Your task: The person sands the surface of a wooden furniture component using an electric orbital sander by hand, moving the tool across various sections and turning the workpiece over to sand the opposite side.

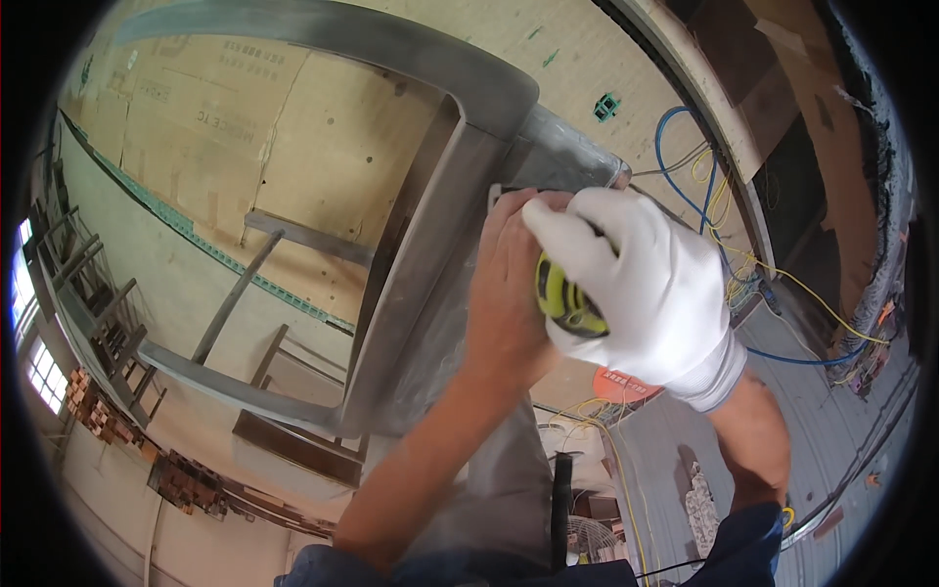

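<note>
"Brown cardboard (323,127) was spread behind your work. What stood in front of it?"

"A curved grey frame (489,93), its wide opening to my left."

"And your hands?"

"Both were closed around a green-and-black power tool (570,298). My bare left hand (514,293) curled over its front end, while my right hand (636,284), in a white glove, gripped its body."

"Where was the tool, exactly?"

"Just beside the frame's upper corner, over its grey side. I couldn't tell whether it touched, because my fingers hid the underside."

"Anything off to your right?"

"A blue hose (659,147) looped there, with a yellow cord (783,273) near it."
</note>
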A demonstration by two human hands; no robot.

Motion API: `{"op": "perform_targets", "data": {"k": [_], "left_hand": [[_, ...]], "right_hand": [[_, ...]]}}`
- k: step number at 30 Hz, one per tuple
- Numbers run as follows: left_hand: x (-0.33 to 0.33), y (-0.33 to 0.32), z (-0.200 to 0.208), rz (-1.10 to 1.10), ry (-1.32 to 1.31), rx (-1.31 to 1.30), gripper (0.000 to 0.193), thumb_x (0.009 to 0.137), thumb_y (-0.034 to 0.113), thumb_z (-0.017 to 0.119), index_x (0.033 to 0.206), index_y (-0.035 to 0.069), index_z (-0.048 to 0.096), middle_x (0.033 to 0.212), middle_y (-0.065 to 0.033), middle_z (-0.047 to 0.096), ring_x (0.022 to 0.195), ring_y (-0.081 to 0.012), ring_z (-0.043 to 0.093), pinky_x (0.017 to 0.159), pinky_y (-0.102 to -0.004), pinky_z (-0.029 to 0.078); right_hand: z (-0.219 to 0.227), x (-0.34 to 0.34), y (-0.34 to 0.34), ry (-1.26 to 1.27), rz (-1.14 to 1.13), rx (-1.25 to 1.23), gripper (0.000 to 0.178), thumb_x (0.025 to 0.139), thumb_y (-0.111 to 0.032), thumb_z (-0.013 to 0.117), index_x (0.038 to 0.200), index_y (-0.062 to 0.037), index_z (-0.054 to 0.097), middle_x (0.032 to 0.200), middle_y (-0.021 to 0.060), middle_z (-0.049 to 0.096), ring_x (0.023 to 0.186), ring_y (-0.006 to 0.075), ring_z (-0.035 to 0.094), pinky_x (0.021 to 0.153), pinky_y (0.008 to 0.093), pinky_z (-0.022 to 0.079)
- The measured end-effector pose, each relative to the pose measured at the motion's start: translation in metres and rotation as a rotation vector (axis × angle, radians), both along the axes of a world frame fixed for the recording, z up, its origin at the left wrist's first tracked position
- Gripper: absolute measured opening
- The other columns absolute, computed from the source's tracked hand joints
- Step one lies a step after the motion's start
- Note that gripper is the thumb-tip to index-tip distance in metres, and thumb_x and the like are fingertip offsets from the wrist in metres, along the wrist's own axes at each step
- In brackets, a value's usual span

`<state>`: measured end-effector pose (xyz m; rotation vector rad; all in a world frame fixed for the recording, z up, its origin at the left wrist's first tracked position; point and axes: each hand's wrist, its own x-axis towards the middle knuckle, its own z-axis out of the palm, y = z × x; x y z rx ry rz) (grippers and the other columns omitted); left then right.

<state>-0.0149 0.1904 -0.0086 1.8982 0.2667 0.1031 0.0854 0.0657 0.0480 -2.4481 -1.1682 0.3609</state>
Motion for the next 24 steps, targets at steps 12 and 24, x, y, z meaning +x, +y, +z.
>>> {"op": "perform_targets", "data": {"k": [12, 24], "left_hand": [[-0.026, 0.001, 0.003, 0.053, 0.051, -0.016, 0.074, 0.074, 0.016, 0.093, 0.138, 0.004, 0.058, 0.136, -0.0165, 0.064, 0.132, -0.0438, 0.058, 0.11, -0.0512, 0.048], [-0.223, 0.028, 0.014, 0.082, 0.297, 0.176, 0.047, 0.09, 0.019, 0.082, 0.131, 0.0, 0.066, 0.124, -0.0171, 0.07, 0.121, -0.0392, 0.062, 0.108, -0.0506, 0.049]], "right_hand": [[0.013, -0.015, 0.011, 0.078, 0.072, -0.135, 0.067, 0.072, -0.029, 0.088, 0.134, -0.0087, 0.071, 0.109, 0.0066, 0.068, 0.086, 0.0226, 0.07, 0.066, 0.0331, 0.059], [0.005, -0.191, 0.046, -0.033, 0.219, -0.089, 0.022, 0.087, -0.022, 0.065, 0.107, -0.0142, 0.066, 0.081, -0.0013, 0.047, 0.067, 0.0126, 0.051, 0.05, 0.0298, 0.042]]}}
